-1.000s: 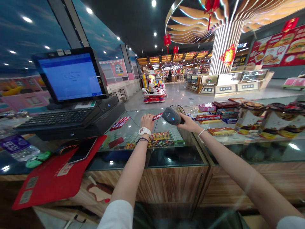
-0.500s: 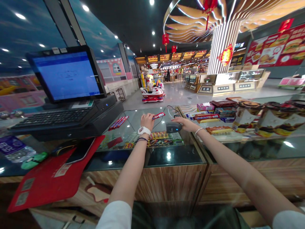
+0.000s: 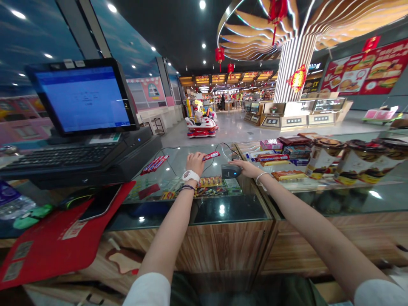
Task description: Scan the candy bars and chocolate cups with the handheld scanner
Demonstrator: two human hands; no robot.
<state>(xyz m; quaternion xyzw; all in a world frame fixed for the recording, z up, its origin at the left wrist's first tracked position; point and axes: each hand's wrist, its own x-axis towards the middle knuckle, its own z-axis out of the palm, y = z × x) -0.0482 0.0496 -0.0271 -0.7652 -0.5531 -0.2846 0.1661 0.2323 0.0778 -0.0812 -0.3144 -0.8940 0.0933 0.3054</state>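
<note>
My left hand [image 3: 194,162], with a white watch on its wrist, is closed on one end of a red candy roll [image 3: 211,156], which points to the right above the glass counter. In my right hand [image 3: 245,168] is a dark handheld barcode scanner [image 3: 230,171] with a small blue light, its head turned toward the left hand. The fingers wrapped behind the scanner are partly hidden. Several matching red candy rolls [image 3: 154,165] lie side by side on the glass, left of my left hand.
A monitor [image 3: 84,100] and black keyboard [image 3: 63,157] stand on the left. Before them lie a red mat [image 3: 73,242] and a phone [image 3: 100,202]. Boxed sweets [image 3: 296,151] and lidded cups [image 3: 327,157] fill the right counter. Small packets [image 3: 212,187] show beneath the glass.
The right-hand fingers, stretched over the scanner before, now look closer round it. The left hand keeps the candy roll. The whole view has shifted slightly.
</note>
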